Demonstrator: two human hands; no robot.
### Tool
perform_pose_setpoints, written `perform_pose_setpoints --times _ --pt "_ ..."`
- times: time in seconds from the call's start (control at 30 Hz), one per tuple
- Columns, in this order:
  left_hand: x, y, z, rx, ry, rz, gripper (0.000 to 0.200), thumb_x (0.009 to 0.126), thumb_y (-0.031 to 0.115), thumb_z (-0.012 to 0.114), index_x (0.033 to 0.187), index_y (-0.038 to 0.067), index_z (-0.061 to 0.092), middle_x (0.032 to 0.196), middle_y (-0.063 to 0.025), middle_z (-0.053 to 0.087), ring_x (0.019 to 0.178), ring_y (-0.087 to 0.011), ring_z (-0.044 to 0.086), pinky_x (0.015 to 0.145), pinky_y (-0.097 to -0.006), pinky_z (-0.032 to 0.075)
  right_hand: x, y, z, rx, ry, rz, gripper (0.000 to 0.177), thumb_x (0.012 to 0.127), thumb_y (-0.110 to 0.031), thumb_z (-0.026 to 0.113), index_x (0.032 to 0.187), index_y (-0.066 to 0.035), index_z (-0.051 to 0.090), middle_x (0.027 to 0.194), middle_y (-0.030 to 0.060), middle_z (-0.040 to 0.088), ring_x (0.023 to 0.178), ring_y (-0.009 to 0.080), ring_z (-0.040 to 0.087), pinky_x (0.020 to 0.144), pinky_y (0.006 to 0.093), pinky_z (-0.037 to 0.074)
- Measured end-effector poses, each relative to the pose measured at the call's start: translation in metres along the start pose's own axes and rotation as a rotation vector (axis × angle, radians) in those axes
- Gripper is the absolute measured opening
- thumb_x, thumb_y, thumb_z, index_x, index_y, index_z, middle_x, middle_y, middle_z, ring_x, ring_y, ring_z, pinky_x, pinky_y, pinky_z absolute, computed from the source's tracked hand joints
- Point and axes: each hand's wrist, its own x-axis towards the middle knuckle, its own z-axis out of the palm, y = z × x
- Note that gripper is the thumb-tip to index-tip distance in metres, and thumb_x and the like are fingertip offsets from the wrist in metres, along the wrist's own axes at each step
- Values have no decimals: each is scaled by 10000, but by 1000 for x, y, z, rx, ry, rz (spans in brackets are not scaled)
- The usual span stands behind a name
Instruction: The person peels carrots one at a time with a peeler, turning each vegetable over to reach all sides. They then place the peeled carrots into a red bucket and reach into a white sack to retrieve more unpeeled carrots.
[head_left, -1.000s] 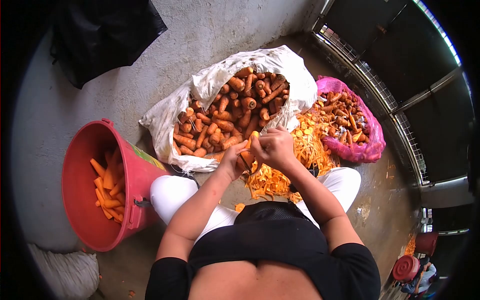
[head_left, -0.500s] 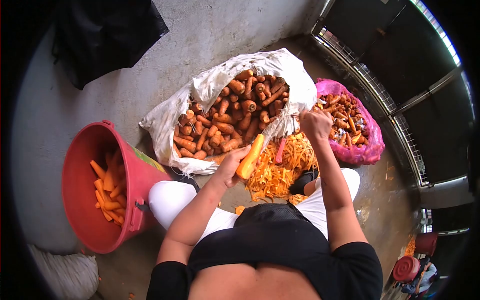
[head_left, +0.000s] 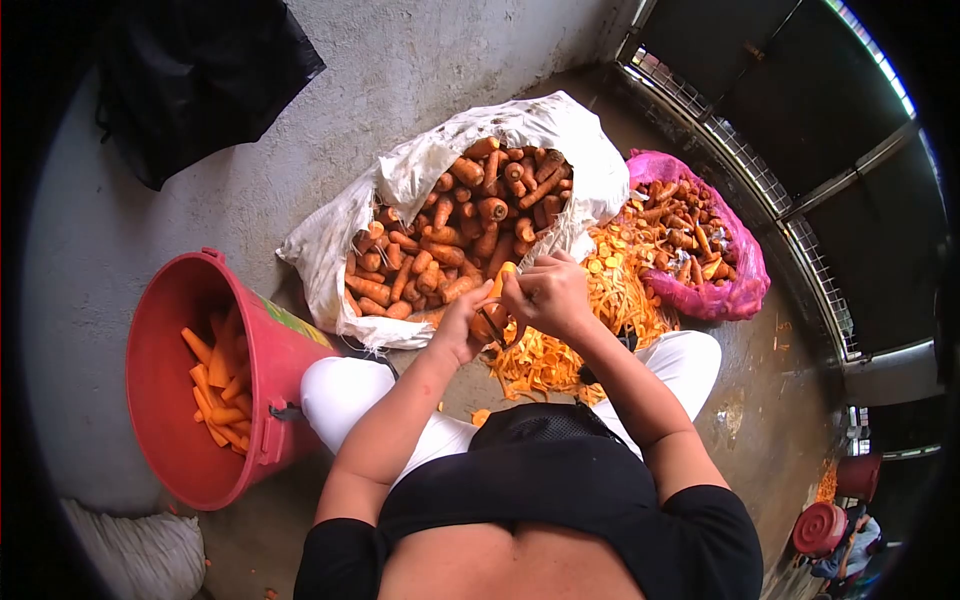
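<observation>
My left hand [head_left: 461,325] is closed around a carrot [head_left: 508,274], partly peeled, held over the floor between my knees. Pressed close against it, my right hand [head_left: 552,295] grips a peeler [head_left: 493,329]; only a thin dark part of this tool shows across the carrot, and the handle is hidden by my fingers. Orange peelings [head_left: 535,365] lie in a heap beneath both hands. Just beyond them, a white sack [head_left: 330,245] gapes open, full of unpeeled carrots [head_left: 445,235].
On my left stands a red bucket [head_left: 262,340] with peeled carrots [head_left: 218,385] inside. A pink bag [head_left: 745,275] of carrot pieces sits at the right. Black cloth [head_left: 200,80] hangs on the wall. Another person [head_left: 855,550] is at the far lower right near red tubs.
My right hand has come down and left from beside the pink bag to the carrot in my left hand. The carrot is now mostly covered by my fingers.
</observation>
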Motion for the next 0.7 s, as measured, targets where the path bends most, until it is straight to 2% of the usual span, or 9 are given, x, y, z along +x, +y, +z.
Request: perform_pose_setpoints --times 0.17,0.33,0.47,0.57,0.6,0.67,0.7 --pt "-12 2 5 -21 -55 103 279 944 314 518 1033 54 563 842 -50 632 714 -137 633 616 -268 531 2 -1 3 12 -32 -49 344 785 -142 626 452 -114 542 456 17 514 454 192 480 506 331 359" --pt "-9 2 -3 -19 -163 76 290 950 308 515 1041 38 567 857 -55 636 723 -143 642 636 -273 546 3 4 7 22 -38 -20 326 758 -184 644 444 -137 568 435 6 498 468 175 504 519 327 382" --pt "-15 5 7 -55 -156 41 275 956 270 507 1117 47 527 937 -56 621 751 -154 635 649 -307 561 2 10 10 43 -7 -12 327 757 -172 642 445 -124 559 430 18 490 443 196 487 502 328 386" --pt "-2 -1 -1 -41 -194 19 292 970 265 482 1136 28 522 946 -66 624 745 -145 642 613 -288 561 5 18 6 45 52 -48 364 791 -111 589 435 -109 514 415 14 488 403 166 454 502 313 370" --pt "-3 -1 -2 32 -229 17 307 972 268 476 1151 21 516 942 -70 623 743 -143 642 605 -278 560 3 30 9 -32 41 15 390 806 -125 577 419 -140 527 389 -10 482 371 134 431 526 287 410" --pt "-7 -2 -7 177 -301 12 339 978 275 465 1182 7 506 934 -78 621 739 -137 643 587 -258 558 4 66 -3 -343 -10 161 420 824 -165 570 405 -173 541 386 -28 493 362 112 430 582 307 455" --pt "-21 1 8 173 -291 4 387 986 292 444 1228 -7 483 912 -93 613 719 -134 635 563 -238 550 2 92 -9 -401 -22 215 420 849 -228 542 437 -154 578 400 8 498 380 137 468 587 328 466"
